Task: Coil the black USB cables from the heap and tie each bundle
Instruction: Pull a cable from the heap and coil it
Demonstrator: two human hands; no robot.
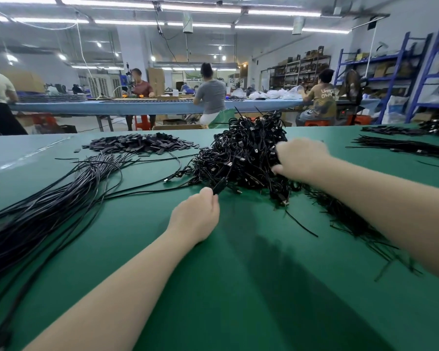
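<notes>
A tall heap of coiled black USB cables (243, 153) sits mid-table on the green mat (213, 274). My left hand (195, 216) is closed at the heap's near edge, pinching a black cable end (218, 188) between thumb and fingers. My right hand (299, 158) rests on the right side of the heap, fingers spread into the cables and partly blurred. A long sheaf of straight black cables (61, 198) fans out to the left. Thin black ties (345, 216) lie scattered at the right of the heap, under my right forearm.
A pile of small flat black pieces (142, 144) lies at the back left. More straight cables (401, 145) lie at the far right. Beyond the table edge, several people sit at a blue workbench (137, 106); blue shelving (421, 72) stands at right.
</notes>
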